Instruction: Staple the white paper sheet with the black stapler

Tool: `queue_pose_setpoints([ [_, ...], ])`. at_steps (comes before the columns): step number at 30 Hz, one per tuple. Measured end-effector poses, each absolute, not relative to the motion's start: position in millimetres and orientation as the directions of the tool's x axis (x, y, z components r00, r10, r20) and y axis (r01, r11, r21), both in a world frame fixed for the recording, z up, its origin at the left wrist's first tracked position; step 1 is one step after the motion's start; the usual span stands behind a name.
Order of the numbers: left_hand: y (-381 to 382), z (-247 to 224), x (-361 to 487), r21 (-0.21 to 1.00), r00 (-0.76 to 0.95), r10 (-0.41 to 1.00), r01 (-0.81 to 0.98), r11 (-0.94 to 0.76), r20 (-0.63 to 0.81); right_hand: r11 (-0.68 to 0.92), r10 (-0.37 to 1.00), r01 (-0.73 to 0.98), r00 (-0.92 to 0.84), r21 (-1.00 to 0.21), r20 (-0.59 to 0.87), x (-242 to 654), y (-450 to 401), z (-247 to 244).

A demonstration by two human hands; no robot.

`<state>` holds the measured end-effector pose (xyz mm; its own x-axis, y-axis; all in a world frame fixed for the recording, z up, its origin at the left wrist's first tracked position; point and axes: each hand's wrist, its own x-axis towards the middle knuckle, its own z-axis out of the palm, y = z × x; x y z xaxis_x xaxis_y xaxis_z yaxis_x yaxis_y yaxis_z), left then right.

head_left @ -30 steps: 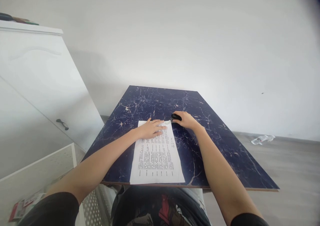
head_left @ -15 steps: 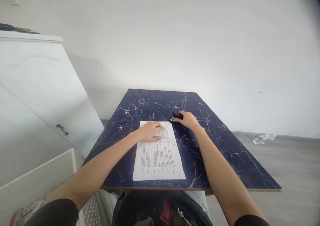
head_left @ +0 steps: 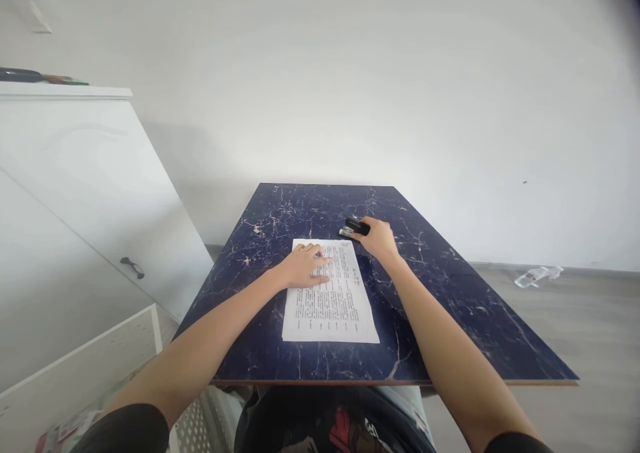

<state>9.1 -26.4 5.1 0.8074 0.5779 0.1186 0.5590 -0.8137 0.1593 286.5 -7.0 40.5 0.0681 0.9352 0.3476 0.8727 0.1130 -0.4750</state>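
Printed paper (head_left: pixel 330 313) lies on the dark blue marbled table (head_left: pixel 410 293), its long side running away from me. My left hand (head_left: pixel 304 266) rests flat on its upper left part, fingers spread and pointing right. Just beyond the paper's top right corner, my right hand (head_left: pixel 379 237) is closed round a black stapler (head_left: pixel 357 225). The stapler's metal front end points left and sits close to the paper's top edge. Whether its jaws touch the sheet I cannot tell.
A white cabinet (head_left: pixel 75 173) with a dark handle stands at the left. Below it is a white-framed bin or crate (head_left: pixel 155 326) with items inside. Crumpled clear plastic (head_left: pixel 537 277) lies on the floor to the right. A white wall rises behind the table.
The paper has slid away from me and slightly right under my left hand. My right hand and the stapler have moved a little farther back, and the view has shifted slightly.
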Motion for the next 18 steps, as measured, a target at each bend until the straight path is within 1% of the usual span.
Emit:
queue_pose_setpoints([
  [2,-26,6,8,0.169,0.821,0.559,0.537,-0.826,0.120,0.176,0.949,0.841,-0.006,-0.512,0.316,275,-8,38],
  [6,-26,5,10,0.186,0.815,0.563,0.536,-0.823,0.141,0.237,0.950,0.824,-0.086,-0.515,0.300,262,-7,25],
  [10,-27,6,15,0.133,0.785,0.590,0.575,-0.807,0.189,0.231,0.958,0.817,-0.097,-0.528,0.270,261,-5,17],
  [13,-30,9,19,0.111,0.766,0.596,0.588,-0.801,0.241,0.240,0.953,0.815,-0.095,-0.528,0.286,260,-6,18],
  [16,-31,12,20,0.146,0.725,0.616,0.604,-0.784,0.308,0.332,0.932,0.782,-0.184,-0.527,0.314,258,-7,20],
  [18,-31,13,19,0.208,0.634,0.662,0.641,-0.739,0.399,0.389,0.914,0.760,-0.249,-0.520,0.320,255,-8,19],
])
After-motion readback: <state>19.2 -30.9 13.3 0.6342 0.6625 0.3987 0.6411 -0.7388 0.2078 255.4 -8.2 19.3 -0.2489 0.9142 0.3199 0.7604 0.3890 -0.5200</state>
